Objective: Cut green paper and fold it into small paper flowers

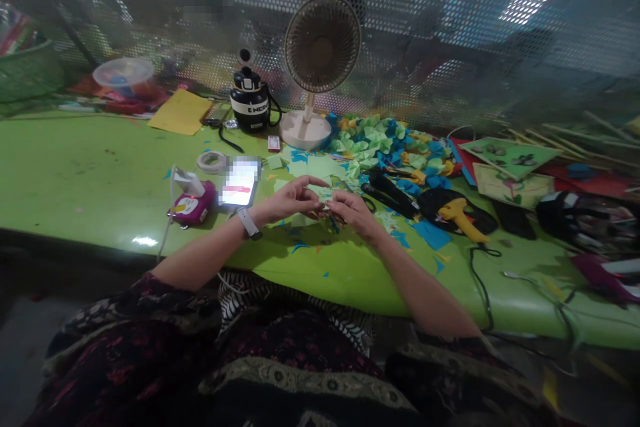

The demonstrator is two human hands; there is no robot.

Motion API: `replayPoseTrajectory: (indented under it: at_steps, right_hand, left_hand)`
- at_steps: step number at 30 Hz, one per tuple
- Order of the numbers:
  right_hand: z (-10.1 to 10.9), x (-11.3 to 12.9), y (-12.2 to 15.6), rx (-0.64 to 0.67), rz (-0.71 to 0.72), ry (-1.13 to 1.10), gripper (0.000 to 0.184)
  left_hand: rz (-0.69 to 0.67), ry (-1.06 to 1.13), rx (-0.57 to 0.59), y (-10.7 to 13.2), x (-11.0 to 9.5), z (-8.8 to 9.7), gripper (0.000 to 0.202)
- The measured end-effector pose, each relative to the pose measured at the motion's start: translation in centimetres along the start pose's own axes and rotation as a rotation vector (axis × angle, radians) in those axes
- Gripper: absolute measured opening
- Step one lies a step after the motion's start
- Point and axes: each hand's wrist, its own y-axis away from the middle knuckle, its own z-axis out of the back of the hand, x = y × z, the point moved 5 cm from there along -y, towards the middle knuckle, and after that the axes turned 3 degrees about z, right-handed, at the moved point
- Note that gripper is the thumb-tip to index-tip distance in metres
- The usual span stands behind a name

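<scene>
While the left hand (293,202) and the right hand (354,212) meet over a glossy lime-green table (100,177), fine work with small paper pieces seems well advanced but unfinished. A broad heap of crumpled or folded light-green, blue and orange-yellow paper pieces (373,139), apparently already shaped, lies beyond the hands and toward the right. What seems left is the flat pale-green paper (323,165) just past the fingertips, along with a flat blue paper piece (433,235) farther right, near a yellow glue gun (459,217). Curved blue paper scraps (301,247) on the near side suggest that cutting is part of the work; how many pieces remain, I cannot tell.

The left hand has its index finger stretched forward and its thumb and other fingers bent in; the right hand's fingers are drawn together in a narrow pinch. Something small and pale shows where the fingertips meet, but it is too blurred to name, and I cannot tell which hand grips it. The heap is near the right hand, not touching it, while the flat pale-green paper lies directly ahead, between the hands and a beige round fan (323,47).
</scene>
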Motion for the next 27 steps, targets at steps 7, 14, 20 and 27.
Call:
replayPoseTrajectory:
  at_steps: [7,14,20,27]
  right_hand:
    - [0.16,-0.13,-0.29,-0.048,0.093,0.031,0.042]
    - [-0.31,-0.81,-0.30,-0.022,0.006,-0.029,0.041]
    - [0.12,-0.94,-0.34,-0.051,-0.036,-0.047,0.040]
    - [0.17,-0.44,-0.30,-0.136,0.111,0.218,0.033]
  left_hand:
    - [0.069,-0.102,-0.064,0.08,0.26,-0.08,0.031]
    - [0.020,-0.195,-0.006,-0.11,0.50,-0.60,0.033]
    - [0.025,-0.203,0.026,-0.21,0.73,-0.59,0.036]
    - [0.016,-0.190,-0.051,-0.27,0.90,-0.34,0.032]
